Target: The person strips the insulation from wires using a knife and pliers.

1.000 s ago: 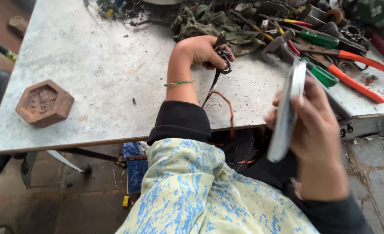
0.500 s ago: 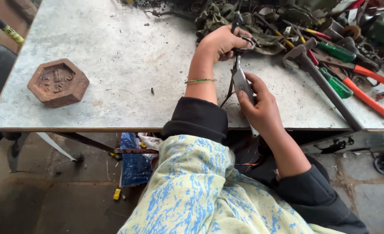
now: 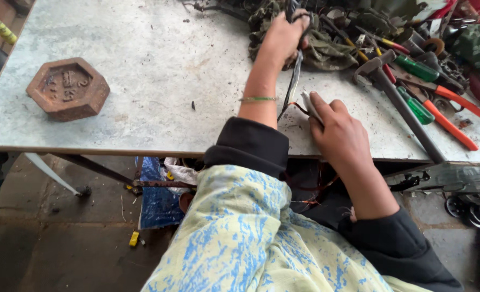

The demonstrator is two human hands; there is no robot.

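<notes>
My left hand reaches to the far side of the table, its fingers curled tight around a dark tool handle from which a thin dark wire runs back toward me. A green bangle sits on that wrist. My right hand lies palm down near the table's front edge, fingers pressed narrow over a small flat pale piece; the wire's near end, with a reddish strand, meets that piece just beside my fingertips. Beyond my left fingers lies a heap of olive cloth. To the right of my right fingers rest a long grey hammer, green-handled screwdrivers and orange-handled pliers. Well off to the left of both sets of fingers sits a rusty hexagonal weight
</notes>
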